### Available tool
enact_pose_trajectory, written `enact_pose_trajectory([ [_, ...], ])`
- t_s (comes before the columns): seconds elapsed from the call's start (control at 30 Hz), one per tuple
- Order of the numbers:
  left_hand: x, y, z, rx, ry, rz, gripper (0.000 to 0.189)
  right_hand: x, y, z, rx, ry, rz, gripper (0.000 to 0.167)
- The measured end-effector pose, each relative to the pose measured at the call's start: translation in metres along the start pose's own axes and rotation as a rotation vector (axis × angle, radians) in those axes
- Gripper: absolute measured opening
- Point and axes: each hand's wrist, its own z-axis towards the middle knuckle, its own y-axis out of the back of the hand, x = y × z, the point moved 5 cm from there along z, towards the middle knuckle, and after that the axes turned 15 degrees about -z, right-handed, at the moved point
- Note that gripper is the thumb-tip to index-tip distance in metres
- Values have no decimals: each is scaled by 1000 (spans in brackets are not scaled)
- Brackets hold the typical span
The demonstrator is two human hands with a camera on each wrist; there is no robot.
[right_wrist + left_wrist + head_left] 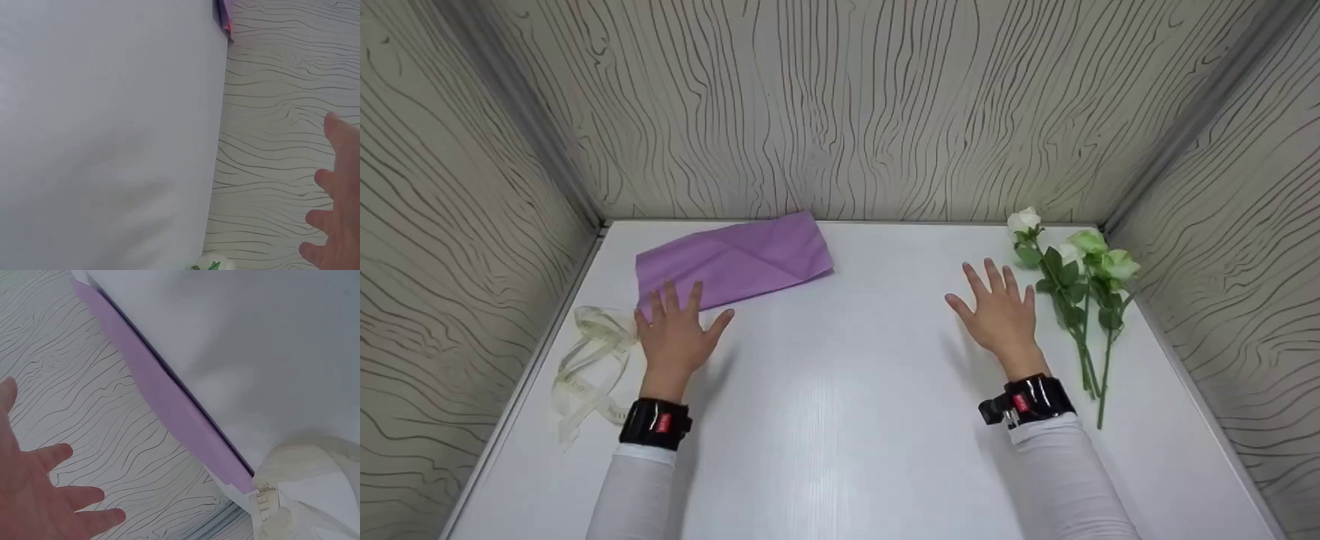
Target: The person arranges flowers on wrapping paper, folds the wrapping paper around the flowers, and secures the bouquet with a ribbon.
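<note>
My left hand (675,340) is spread above the white table, fingers straight and holding nothing. Beyond its fingertips lies a folded purple sheet (735,259), also visible in the left wrist view as a purple strip (163,394). A cream ribbon with printed letters (585,382) lies loosely looped just left of that hand; its lettering shows in the left wrist view on the ribbon (267,506). My right hand (1003,319) hovers with fingers spread, also holding nothing. To its right are several stemmed roses, white (1024,220) and pale green (1117,264), with green leaves.
The white table (840,390) is enclosed by a wood-grain patterned back wall (840,112) and side walls (427,247). Grey strips run along the corners. Black bands (656,424) are strapped round both wrists.
</note>
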Motion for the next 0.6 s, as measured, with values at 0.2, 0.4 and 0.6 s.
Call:
enact_pose_trajectory([
  [0.2, -4, -12, 0, 28, 8, -26, 82, 34, -9, 3, 16, 72, 8, 70],
  [0.4, -3, -33, 4, 105, 36, -39, 81, 72, -18, 7, 34, 159, 10, 67],
  [0.6, 4, -55, 12, 167, 96, -67, 80, 106, -26, 15, 93, 228, 10, 64],
])
